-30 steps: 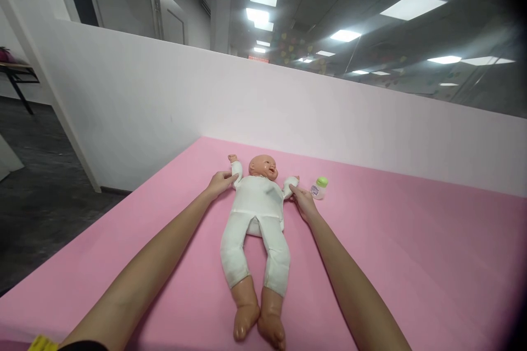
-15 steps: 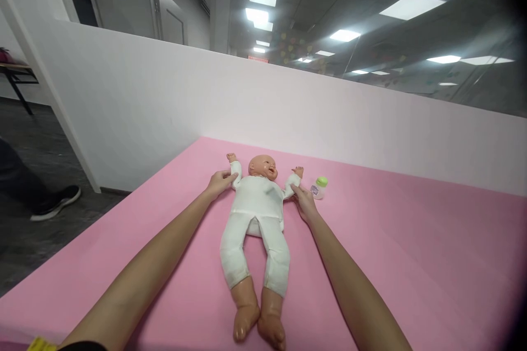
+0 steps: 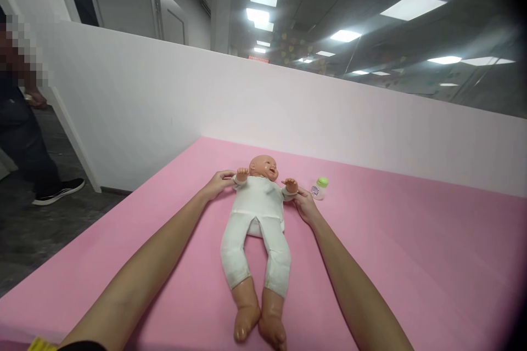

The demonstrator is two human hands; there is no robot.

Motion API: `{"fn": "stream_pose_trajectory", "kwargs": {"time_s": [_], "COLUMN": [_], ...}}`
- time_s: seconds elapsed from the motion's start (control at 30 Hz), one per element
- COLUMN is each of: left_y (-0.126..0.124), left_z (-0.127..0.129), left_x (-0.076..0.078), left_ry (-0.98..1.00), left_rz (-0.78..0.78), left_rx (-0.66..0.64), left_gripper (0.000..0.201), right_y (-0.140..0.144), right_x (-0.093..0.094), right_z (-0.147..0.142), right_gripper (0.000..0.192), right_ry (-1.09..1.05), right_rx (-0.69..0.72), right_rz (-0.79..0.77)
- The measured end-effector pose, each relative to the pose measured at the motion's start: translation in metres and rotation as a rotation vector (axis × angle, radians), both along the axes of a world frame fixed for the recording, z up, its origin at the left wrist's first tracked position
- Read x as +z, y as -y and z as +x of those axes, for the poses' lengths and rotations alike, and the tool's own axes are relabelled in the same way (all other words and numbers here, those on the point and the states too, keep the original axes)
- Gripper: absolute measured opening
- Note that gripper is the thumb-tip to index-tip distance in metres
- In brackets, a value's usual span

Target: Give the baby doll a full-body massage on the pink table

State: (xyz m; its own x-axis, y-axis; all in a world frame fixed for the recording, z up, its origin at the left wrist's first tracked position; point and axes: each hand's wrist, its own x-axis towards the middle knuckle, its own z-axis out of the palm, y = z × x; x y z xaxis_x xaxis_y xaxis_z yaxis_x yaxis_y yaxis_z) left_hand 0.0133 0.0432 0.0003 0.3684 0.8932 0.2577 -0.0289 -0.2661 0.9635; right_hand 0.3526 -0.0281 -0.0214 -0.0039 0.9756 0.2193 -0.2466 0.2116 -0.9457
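2 bare hands, left (image 3: 217, 183) and right (image 3: 303, 203), clamped on soft white-suited plastic doll's (image 3: 257, 219) arms, smooth pink mat (image 3: 411, 252) beneath.

Both bare forearms reach forward from the lower edge of the view, converging slightly as they extend away from the body. The left hand (image 3: 217, 184) lies farthest out on its side, palm turned inward, fingers (image 3: 227, 175) curled lightly toward the right. The right hand (image 3: 303, 204) sits at about the same reach, palm facing left, its fingers closed in a soft pinch. The 2 hands stay well apart, wrists straight, elbows low and nearly extended.
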Motion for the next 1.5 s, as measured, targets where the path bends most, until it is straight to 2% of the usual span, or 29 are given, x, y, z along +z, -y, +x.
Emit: {"fn": "stream_pose_trajectory", "kwargs": {"time_s": [0.13,0.27,0.47,0.6,0.7,0.8,0.97,1.1,1.2,1.3,1.4,1.5], "left_y": [0.001,-0.001,-0.010,-0.009,-0.003,0.002,0.004,0.005,0.006,0.005,0.002,-0.001], "left_z": [0.002,0.004,0.005,0.007,0.008,0.007,0.003,0.001,0.001,0.006,0.011,0.015], "left_x": [0.000,-0.002,-0.008,-0.005,0.000,0.003,0.005,0.006,0.006,0.004,0.000,-0.003], "left_ry": [0.031,0.033,-0.128,-0.130,-0.109,-0.037,0.009,-0.014,-0.001,0.014,-0.015,-0.126], "left_rz": [0.020,-0.005,-0.106,-0.124,-0.111,-0.054,0.011,0.009,0.009,0.035,0.036,0.021], "left_rx": [0.029,0.103,0.258,0.286,0.264,0.178,0.047,0.023,0.038,0.098,0.244,0.389], "left_gripper": [0.048,0.048,0.054,0.051,0.047,0.047,0.049,0.048,0.050,0.047,0.044,0.036], "right_y": [-0.003,-0.007,-0.020,-0.023,-0.019,-0.011,-0.002,0.002,0.001,-0.003,-0.008,-0.013], "right_x": [-0.004,-0.007,-0.016,-0.018,-0.015,-0.011,-0.003,0.002,0.000,-0.004,-0.007,-0.010], "right_z": [0.001,0.001,0.006,0.007,0.006,0.005,0.002,0.000,0.000,0.001,0.002,0.003], "right_gripper": [0.019,0.028,0.040,0.039,0.037,0.034,0.024,0.028,0.035,0.029,0.023,0.028], "right_ry": [-0.007,-0.004,0.034,0.037,-0.014,-0.046,0.034,0.066,0.041,0.017,-0.018,-0.027], "right_rx": [-0.054,-0.125,-0.209,-0.233,-0.191,-0.118,-0.038,0.011,0.008,-0.056,-0.118,-0.155], "right_rz": [0.001,-0.006,-0.139,-0.149,-0.100,-0.028,0.017,0.054,0.026,-0.006,-0.012,-0.044]}}
